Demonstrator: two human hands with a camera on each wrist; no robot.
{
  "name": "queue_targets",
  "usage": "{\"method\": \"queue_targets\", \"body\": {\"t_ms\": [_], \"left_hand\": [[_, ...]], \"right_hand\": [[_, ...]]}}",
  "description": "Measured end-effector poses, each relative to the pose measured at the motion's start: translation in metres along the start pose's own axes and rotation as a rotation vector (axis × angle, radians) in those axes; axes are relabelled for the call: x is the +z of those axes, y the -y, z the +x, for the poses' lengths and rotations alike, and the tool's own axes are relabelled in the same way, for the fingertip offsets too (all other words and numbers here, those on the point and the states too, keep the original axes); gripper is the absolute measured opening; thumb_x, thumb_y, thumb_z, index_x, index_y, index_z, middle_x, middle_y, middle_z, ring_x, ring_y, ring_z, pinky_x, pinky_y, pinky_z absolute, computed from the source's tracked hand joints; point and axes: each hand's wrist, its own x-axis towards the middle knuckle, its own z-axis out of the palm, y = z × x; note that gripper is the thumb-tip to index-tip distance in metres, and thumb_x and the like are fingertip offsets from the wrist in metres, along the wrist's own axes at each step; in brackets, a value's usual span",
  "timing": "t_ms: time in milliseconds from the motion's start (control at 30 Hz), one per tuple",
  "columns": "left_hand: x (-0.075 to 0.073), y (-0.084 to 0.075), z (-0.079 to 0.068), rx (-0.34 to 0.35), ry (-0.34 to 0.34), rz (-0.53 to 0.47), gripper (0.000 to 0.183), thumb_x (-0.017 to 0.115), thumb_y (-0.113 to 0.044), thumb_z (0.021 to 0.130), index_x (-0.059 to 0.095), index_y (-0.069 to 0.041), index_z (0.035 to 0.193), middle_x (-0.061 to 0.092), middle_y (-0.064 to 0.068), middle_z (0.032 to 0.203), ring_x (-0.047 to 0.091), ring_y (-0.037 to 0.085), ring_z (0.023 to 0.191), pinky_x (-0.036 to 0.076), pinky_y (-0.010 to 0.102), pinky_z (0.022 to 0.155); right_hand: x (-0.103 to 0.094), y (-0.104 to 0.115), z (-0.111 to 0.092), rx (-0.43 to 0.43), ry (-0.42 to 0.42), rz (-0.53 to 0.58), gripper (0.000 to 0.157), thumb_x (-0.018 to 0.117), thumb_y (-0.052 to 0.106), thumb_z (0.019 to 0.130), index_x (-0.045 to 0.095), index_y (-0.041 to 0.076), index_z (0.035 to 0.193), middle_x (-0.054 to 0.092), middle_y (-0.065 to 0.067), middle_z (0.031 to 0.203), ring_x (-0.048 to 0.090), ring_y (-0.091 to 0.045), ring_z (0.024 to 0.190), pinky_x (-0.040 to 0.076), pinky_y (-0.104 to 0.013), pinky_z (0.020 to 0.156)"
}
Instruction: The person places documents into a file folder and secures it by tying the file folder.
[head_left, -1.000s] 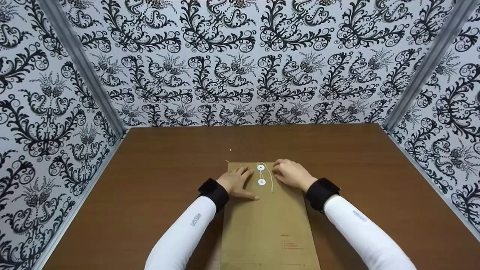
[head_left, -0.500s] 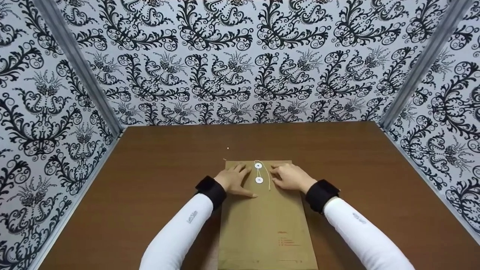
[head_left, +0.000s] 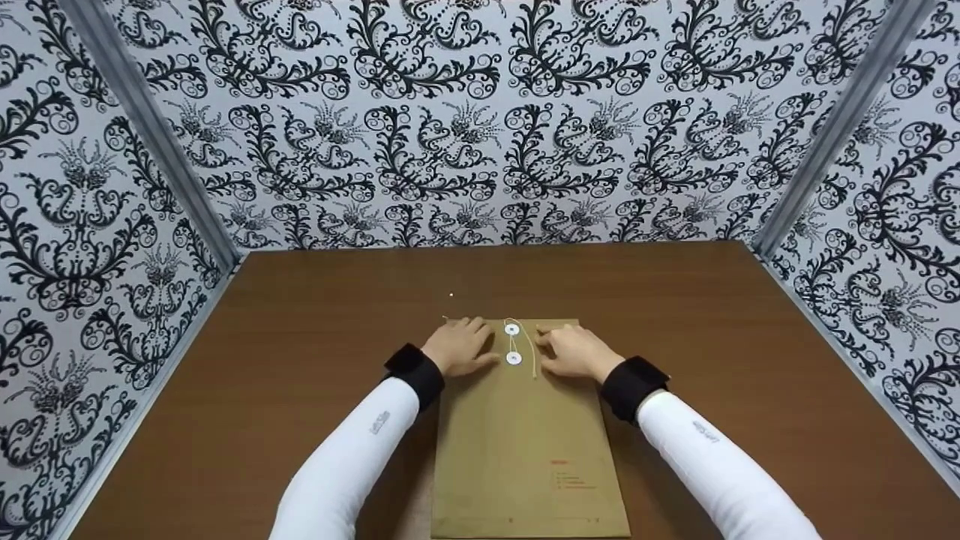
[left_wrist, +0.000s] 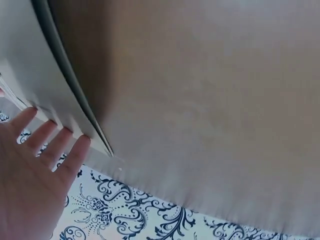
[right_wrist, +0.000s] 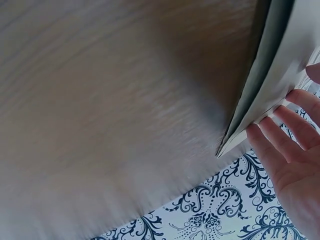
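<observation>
A brown kraft-paper document envelope (head_left: 525,427) lies lengthwise before me. Two white button discs, an upper one (head_left: 512,329) and a lower one (head_left: 514,358), sit near its far end, joined by a thin string (head_left: 533,358) whose loose tail lies to their right. My left hand (head_left: 459,348) rests on the envelope's far left corner; in the left wrist view its fairly straight fingertips touch the paper. On the far right part, my right hand (head_left: 577,351) touches the surface with fingers slightly bent. In the right wrist view the envelope's side (right_wrist: 277,75) shows folded layers, fingertips against the flap.
The brown wooden table (head_left: 300,360) spreads around the envelope. A tiny white speck (head_left: 451,295) lies beyond its far left corner. Black-and-white patterned walls (head_left: 465,135) stand at the back and both sides.
My left hand has drawn its thumb in toward the fingers and away from the envelope's middle. The right hand has shifted slightly. The whole view has moved a little; the envelope stays flat.
</observation>
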Motion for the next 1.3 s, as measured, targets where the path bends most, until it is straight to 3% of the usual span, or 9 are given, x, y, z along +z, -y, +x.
{"method": "queue_targets", "body": {"t_ms": [133, 267, 333, 433, 633, 833, 1033, 1133, 1300], "left_hand": [[0.000, 0.001, 0.008, 0.062, -0.065, 0.070, 0.043, 0.060, -0.029, 0.103, 0.055, -0.008, 0.140, 0.060, 0.010, 0.141, 0.062, 0.030, 0.127, 0.051, 0.047, 0.107], [0.003, -0.001, 0.014, 0.131, -0.111, 0.068, 0.043, 0.058, -0.014, 0.103, 0.054, -0.011, 0.146, 0.057, 0.007, 0.151, 0.062, 0.030, 0.132, 0.051, 0.047, 0.109], [0.004, -0.003, 0.015, 0.158, -0.126, 0.092, 0.043, 0.056, -0.011, 0.102, 0.056, -0.012, 0.145, 0.058, 0.006, 0.152, 0.063, 0.029, 0.131, 0.052, 0.046, 0.107], [0.006, -0.005, 0.017, 0.181, -0.135, 0.140, 0.042, 0.052, -0.009, 0.102, 0.059, -0.013, 0.143, 0.061, 0.004, 0.149, 0.065, 0.027, 0.128, 0.053, 0.045, 0.105], [0.006, -0.006, 0.025, 0.180, -0.166, 0.234, 0.036, 0.052, -0.012, 0.101, 0.068, -0.017, 0.132, 0.069, 0.000, 0.139, 0.069, 0.022, 0.120, 0.056, 0.039, 0.099], [0.008, -0.005, 0.028, 0.210, -0.310, 0.394, 0.019, 0.061, -0.011, 0.093, 0.078, -0.018, 0.095, 0.079, -0.006, 0.100, 0.075, 0.013, 0.087, 0.058, 0.029, 0.073], [0.010, -0.005, 0.027, 0.247, -0.428, 0.471, 0.021, 0.070, -0.013, 0.084, 0.073, -0.021, 0.066, 0.074, -0.008, 0.069, 0.067, 0.010, 0.059, 0.054, 0.028, 0.054], [0.009, -0.005, 0.026, 0.257, -0.427, 0.467, 0.021, 0.071, -0.014, 0.084, 0.073, -0.022, 0.065, 0.074, -0.007, 0.068, 0.066, 0.010, 0.058, 0.054, 0.028, 0.053], [0.009, -0.003, 0.023, 0.272, -0.426, 0.447, 0.022, 0.072, -0.011, 0.084, 0.072, -0.020, 0.063, 0.073, -0.005, 0.067, 0.066, 0.013, 0.057, 0.053, 0.030, 0.052]], "right_hand": [[-0.002, 0.001, 0.003, 0.001, 0.006, -0.010, 0.012, 0.066, 0.015, 0.088, 0.072, 0.006, 0.091, 0.071, -0.021, 0.129, 0.040, -0.016, 0.061, 0.036, -0.031, 0.060], [-0.002, 0.001, 0.004, 0.006, -0.001, -0.018, 0.017, 0.068, 0.014, 0.084, 0.056, 0.010, 0.072, 0.076, -0.019, 0.108, 0.041, -0.015, 0.064, 0.035, -0.031, 0.060], [-0.002, 0.001, 0.003, 0.006, -0.001, -0.020, 0.019, 0.068, 0.014, 0.083, 0.054, 0.010, 0.071, 0.076, -0.019, 0.107, 0.044, -0.016, 0.065, 0.037, -0.031, 0.060], [-0.001, 0.001, 0.003, 0.002, -0.002, -0.016, 0.018, 0.068, 0.014, 0.081, 0.055, 0.009, 0.069, 0.072, -0.019, 0.128, 0.047, -0.018, 0.067, 0.039, -0.033, 0.060], [0.000, 0.001, 0.004, 0.004, -0.016, -0.013, 0.021, 0.068, 0.015, 0.080, 0.052, 0.010, 0.068, 0.069, -0.019, 0.134, 0.046, -0.018, 0.068, 0.039, -0.033, 0.061], [0.000, 0.001, 0.005, -0.004, -0.038, -0.011, 0.028, 0.072, 0.017, 0.080, 0.048, 0.012, 0.065, 0.069, -0.019, 0.134, 0.051, -0.022, 0.072, 0.044, -0.038, 0.063], [0.000, -0.001, 0.004, -0.020, -0.047, -0.012, 0.028, 0.074, 0.020, 0.082, 0.052, 0.008, 0.068, 0.069, -0.021, 0.134, 0.056, -0.022, 0.074, 0.048, -0.040, 0.065], [0.001, -0.002, 0.004, -0.043, -0.066, -0.018, 0.026, 0.073, 0.020, 0.081, 0.054, 0.007, 0.069, 0.073, -0.018, 0.128, 0.050, -0.019, 0.070, 0.046, -0.038, 0.063], [0.002, -0.004, 0.003, -0.058, -0.084, -0.029, 0.021, 0.072, 0.020, 0.079, 0.056, 0.009, 0.071, 0.069, -0.008, 0.097, 0.045, -0.017, 0.066, 0.045, -0.038, 0.058]]}}
